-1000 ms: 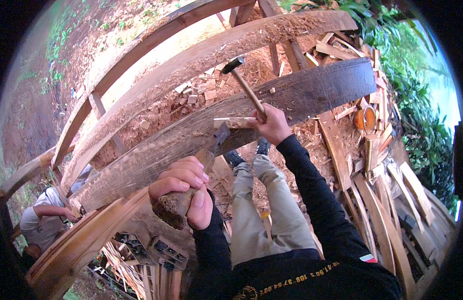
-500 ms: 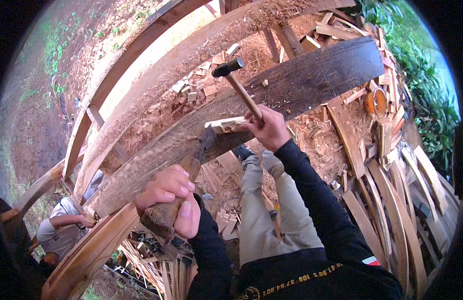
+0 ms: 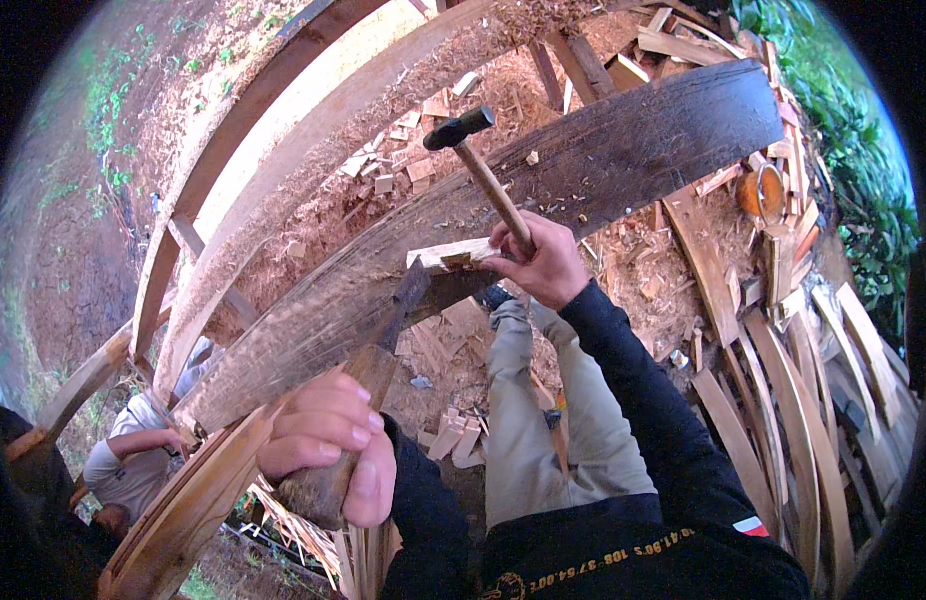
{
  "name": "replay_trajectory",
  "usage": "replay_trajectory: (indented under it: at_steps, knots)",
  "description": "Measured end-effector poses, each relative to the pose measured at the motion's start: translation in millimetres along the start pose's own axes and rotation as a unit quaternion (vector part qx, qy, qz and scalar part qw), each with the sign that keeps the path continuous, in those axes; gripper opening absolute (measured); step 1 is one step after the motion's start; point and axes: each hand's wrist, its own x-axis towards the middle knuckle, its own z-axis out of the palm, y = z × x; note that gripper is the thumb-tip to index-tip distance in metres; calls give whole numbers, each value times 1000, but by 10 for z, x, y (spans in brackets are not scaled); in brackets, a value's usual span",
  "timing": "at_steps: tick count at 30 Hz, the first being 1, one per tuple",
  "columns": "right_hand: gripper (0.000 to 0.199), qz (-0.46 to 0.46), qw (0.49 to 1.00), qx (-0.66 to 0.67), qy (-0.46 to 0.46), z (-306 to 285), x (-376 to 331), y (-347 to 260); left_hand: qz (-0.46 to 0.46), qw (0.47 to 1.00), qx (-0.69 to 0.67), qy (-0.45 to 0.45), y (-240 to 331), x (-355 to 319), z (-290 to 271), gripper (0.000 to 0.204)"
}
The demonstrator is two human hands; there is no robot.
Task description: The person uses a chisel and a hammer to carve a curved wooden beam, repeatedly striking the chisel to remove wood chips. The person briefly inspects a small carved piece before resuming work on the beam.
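My left hand (image 3: 328, 440) is wrapped round the thick wooden handle of a tool with a dark metal blade (image 3: 411, 292); I cannot tell its exact kind. The blade tip meets or sits just beside the left end of a short, pale wood piece (image 3: 448, 254). My right hand (image 3: 545, 260) pinches the other end of that piece and also grips a hammer (image 3: 493, 190) by its wooden handle, with the dark head pointing up and away. Beneath both hands runs a wide, dark plank (image 3: 623, 150), bearing scattered chips.
Curved timber beams (image 3: 313, 165) arch across the far left. Offcuts and shavings (image 3: 413, 160) litter the ground. Long boards (image 3: 803, 430) lie at the right, near an orange round object (image 3: 760, 193). Another person (image 3: 133, 450) is at the lower left, beside a curved timber (image 3: 183, 510).
My left hand has drawn slightly down and toward me, and more of the blade shows. The right hand keeps its hold on the hammer and the wood piece. The view has shifted a little.
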Motion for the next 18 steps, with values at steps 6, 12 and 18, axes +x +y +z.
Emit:
replay_trajectory:
  at_steps: [6, 12, 18]
  knots:
    - [24, 13, 1000, -20, -15, -35, 2, -27, -23, 1000, 3, 8, 63, -25, 12, 29]
    - [23, 8, 999, -19, 31, 16, 58, 16, -20, 1000, -14, 1, -86, -37, 45, 29]
    - [20, -27, 999, -25, 29, 22, 137, 99, -35, 999, -20, 26, -156, -28, 126, 29]
